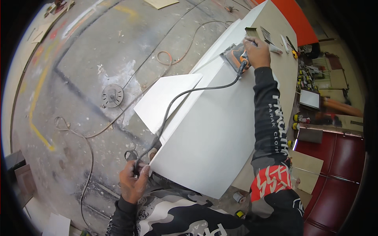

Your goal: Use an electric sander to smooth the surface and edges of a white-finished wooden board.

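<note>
My right hand [258,52] is wrapped round the top of an orange and black electric sander [234,57]. The sander sits against the far part of a large white panel [208,133], near its left edge. From the sander a thick dark cord [197,89] bends back across the panel toward me. Near the panel's close left corner, my left hand [134,180] is closed round this cord. A smaller white board [167,98] juts out beside the panel's left side. What lies under the sander's pad is hidden.
A metal disc-shaped cord reel [112,95] lies on the paint-stained floor, with a long cable [92,157] winding around. Beyond the panel, a beige surface [281,59] bears a tape measure [294,54] and small tools. A dark red sofa [334,173] is at right.
</note>
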The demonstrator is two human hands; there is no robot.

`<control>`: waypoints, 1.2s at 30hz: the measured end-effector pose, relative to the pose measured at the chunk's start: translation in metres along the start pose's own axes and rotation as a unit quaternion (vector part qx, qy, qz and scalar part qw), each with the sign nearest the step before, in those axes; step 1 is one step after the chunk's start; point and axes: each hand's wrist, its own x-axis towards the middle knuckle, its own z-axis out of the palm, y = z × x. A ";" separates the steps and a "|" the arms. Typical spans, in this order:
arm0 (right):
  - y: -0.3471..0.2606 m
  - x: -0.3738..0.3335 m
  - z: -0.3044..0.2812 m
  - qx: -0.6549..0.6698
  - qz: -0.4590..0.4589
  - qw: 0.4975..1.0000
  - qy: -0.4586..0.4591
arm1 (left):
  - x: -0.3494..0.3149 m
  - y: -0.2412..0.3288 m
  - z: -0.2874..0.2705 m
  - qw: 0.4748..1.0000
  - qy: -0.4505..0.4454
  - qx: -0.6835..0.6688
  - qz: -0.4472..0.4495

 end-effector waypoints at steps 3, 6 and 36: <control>0.012 0.044 -0.003 -0.040 -0.009 0.999 -0.003 | 0.000 0.013 0.011 0.999 -0.020 0.018 0.025; 0.038 0.085 0.014 -0.011 0.018 1.000 -0.014 | 0.010 0.032 0.022 0.997 -0.023 0.066 0.042; -0.014 0.231 0.001 -0.097 0.541 0.834 -0.046 | 0.018 0.049 0.052 0.959 -0.079 0.261 0.077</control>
